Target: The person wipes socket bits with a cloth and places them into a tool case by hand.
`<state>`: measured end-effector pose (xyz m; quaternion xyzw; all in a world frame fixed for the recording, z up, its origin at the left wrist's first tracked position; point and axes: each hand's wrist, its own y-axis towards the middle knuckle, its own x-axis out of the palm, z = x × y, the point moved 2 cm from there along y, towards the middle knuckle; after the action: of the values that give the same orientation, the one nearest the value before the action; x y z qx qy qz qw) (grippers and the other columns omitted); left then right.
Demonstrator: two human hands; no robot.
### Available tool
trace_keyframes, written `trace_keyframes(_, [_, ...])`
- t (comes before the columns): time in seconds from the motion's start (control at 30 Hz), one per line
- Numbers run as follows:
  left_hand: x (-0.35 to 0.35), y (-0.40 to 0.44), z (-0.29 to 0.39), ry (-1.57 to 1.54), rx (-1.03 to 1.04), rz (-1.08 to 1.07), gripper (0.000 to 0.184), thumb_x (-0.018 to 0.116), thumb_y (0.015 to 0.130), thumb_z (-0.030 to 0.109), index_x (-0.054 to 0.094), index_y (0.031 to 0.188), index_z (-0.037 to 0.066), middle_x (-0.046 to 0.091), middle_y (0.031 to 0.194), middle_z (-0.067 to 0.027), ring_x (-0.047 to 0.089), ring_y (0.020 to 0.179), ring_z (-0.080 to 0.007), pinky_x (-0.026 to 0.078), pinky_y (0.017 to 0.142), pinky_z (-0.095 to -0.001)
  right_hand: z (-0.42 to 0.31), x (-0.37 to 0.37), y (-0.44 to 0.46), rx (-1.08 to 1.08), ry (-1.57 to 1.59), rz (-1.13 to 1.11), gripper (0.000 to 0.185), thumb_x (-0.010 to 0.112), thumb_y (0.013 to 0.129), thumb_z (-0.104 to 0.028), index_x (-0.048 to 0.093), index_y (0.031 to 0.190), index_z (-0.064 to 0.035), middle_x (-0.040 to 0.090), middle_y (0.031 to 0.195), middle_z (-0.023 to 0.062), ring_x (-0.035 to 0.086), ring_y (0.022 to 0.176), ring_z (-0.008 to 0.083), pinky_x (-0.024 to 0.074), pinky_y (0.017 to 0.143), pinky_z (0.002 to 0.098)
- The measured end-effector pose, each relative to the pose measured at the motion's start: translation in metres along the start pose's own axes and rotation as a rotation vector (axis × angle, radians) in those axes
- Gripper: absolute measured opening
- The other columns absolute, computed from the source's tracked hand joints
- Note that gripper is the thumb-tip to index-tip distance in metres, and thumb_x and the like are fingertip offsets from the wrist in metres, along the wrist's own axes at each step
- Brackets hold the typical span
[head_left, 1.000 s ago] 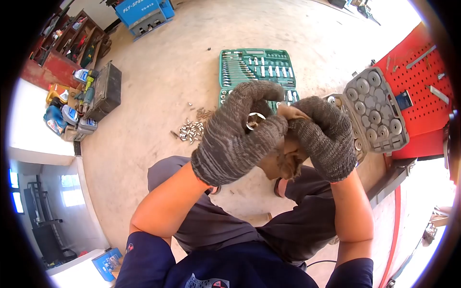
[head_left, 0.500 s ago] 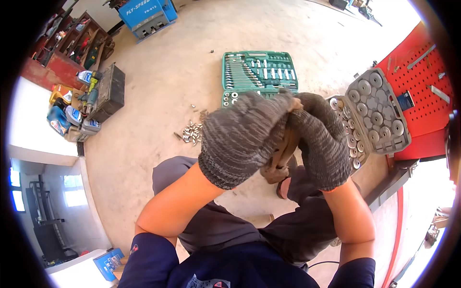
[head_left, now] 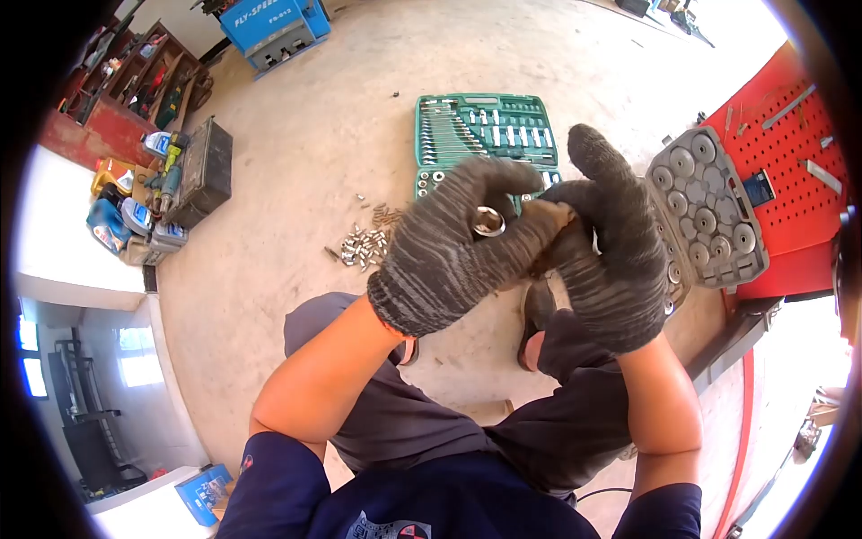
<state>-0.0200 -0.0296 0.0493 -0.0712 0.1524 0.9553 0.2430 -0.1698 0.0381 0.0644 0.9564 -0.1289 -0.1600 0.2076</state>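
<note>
My left hand (head_left: pixel 449 238), in a dark grey knitted glove, is closed round a shiny metal socket (head_left: pixel 489 222) whose round open end faces up. My right hand (head_left: pixel 615 247), gloved the same way, meets it at the left thumb, with one finger pointing up and the others curled in. A bit of brown rag (head_left: pixel 541 265) shows in the gap under the hands; most of it is hidden by the right hand. Beyond the hands lies an open green tool case (head_left: pixel 485 99) with wrenches and sockets. Loose sockets (head_left: pixel 362 249) are piled on the floor to the left.
An open grey case of round metal discs (head_left: pixel 705 211) leans at the right against a red pegboard (head_left: pixel 799 135). A black toolbox (head_left: pixel 205 175) and several bottles (head_left: pixel 112 225) stand at the left. A blue machine (head_left: pixel 274 31) is at the back.
The left hand has turned and its fingers have parted, bringing the socket into sight. One right finger has lifted. The rag that hung below the hands is now mostly hidden.
</note>
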Motion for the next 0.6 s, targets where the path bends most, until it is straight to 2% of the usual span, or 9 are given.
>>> trace_keyframes(0.07, [0.005,-0.001,-0.009,-0.121,0.022,-0.091,0.023,0.067,0.090,0.010,0.060,0.112,0.004,0.068,0.098,-0.0059,0.064,0.089,-0.0118,0.053,0.078,-0.0269,-0.003,0.002,0.000,-0.110,-0.085,0.013,0.053,0.061,0.083,0.003,0.049,0.135,-0.0038,0.067,0.111,0.0146,0.068,0.088,0.0226,0.0542,0.077,0.0343])
trace_keyframes(0.13, [0.002,-0.005,-0.010,-0.115,-0.024,-0.096,0.021,0.067,0.089,0.009,0.062,0.109,0.005,0.068,0.097,-0.0063,0.065,0.089,-0.0122,0.054,0.078,-0.0273,-0.004,0.003,0.004,-0.198,-0.478,-0.124,0.063,0.060,0.080,0.008,0.045,0.139,-0.0065,0.065,0.110,0.0185,0.068,0.084,0.0293,0.0539,0.074,0.0379])
trace_keyframes(0.17, [-0.004,-0.007,-0.008,-0.065,0.019,-0.101,0.022,0.067,0.089,0.009,0.062,0.109,0.004,0.068,0.098,-0.0069,0.065,0.089,-0.0126,0.054,0.078,-0.0276,-0.007,0.003,0.003,-0.121,-0.422,-0.169,0.067,0.059,0.078,0.010,0.045,0.140,-0.0095,0.065,0.106,0.0195,0.067,0.084,0.0326,0.0533,0.074,0.0389])
trace_keyframes(0.3, [-0.013,-0.006,0.000,0.051,0.010,-0.017,0.026,0.066,0.088,0.007,0.061,0.113,0.003,0.065,0.108,-0.0086,0.065,0.092,-0.0141,0.054,0.078,-0.0289,-0.008,0.009,0.003,0.004,0.040,-0.124,0.052,0.061,0.087,-0.001,0.046,0.137,-0.0050,0.066,0.104,0.0136,0.067,0.089,0.0264,0.0544,0.077,0.0384])
trace_keyframes(0.33, [-0.017,-0.006,0.001,0.064,0.021,-0.011,0.026,0.066,0.088,0.007,0.061,0.113,0.003,0.065,0.108,-0.0086,0.065,0.092,-0.0141,0.054,0.078,-0.0289,-0.008,0.006,0.007,0.155,0.319,-0.144,0.050,0.062,0.089,-0.006,0.045,0.136,-0.0032,0.066,0.104,0.0125,0.065,0.093,0.0239,0.0542,0.079,0.0372])
trace_keyframes(0.4, [-0.017,-0.008,0.003,-0.461,0.023,-0.135,0.026,0.065,0.088,0.005,0.062,0.113,0.003,0.066,0.110,-0.0094,0.065,0.095,-0.0138,0.054,0.080,-0.0287,-0.007,-0.003,0.008,0.312,0.599,-0.165,0.049,0.062,0.091,-0.010,0.045,0.136,-0.0013,0.066,0.104,0.0114,0.064,0.096,0.0215,0.0539,0.080,0.0359])
trace_keyframes(0.43, [-0.012,-0.010,0.001,-0.433,0.114,-0.149,0.024,0.064,0.088,0.005,0.062,0.113,0.004,0.067,0.111,-0.0099,0.065,0.096,-0.0130,0.054,0.081,-0.0276,-0.005,-0.005,0.009,0.455,0.584,-0.306,0.046,0.063,0.092,-0.015,0.048,0.132,-0.0005,0.066,0.101,0.0109,0.063,0.095,0.0192,0.0530,0.081,0.0339])
trace_keyframes(0.5, [-0.015,-0.011,0.005,-0.222,0.117,-0.139,0.025,0.064,0.088,0.005,0.062,0.113,0.004,0.067,0.109,-0.0097,0.065,0.097,-0.0143,0.054,0.081,-0.0280,0.014,-0.003,0.005,0.470,0.425,-0.339,0.033,0.064,0.092,-0.021,0.060,0.116,0.0012,0.067,0.091,0.0079,0.062,0.087,0.0150,0.0510,0.078,0.0283])
trace_keyframes(0.6, [-0.021,-0.007,0.003,0.074,0.182,-0.087,0.026,0.067,0.087,0.007,0.064,0.112,0.006,0.069,0.106,-0.0090,0.067,0.095,-0.0177,0.055,0.080,-0.0302,0.014,-0.003,0.003,0.546,0.370,-0.287,0.027,0.065,0.092,-0.021,0.064,0.105,0.0019,0.066,0.087,0.0064,0.061,0.081,0.0142,0.0504,0.075,0.0268])
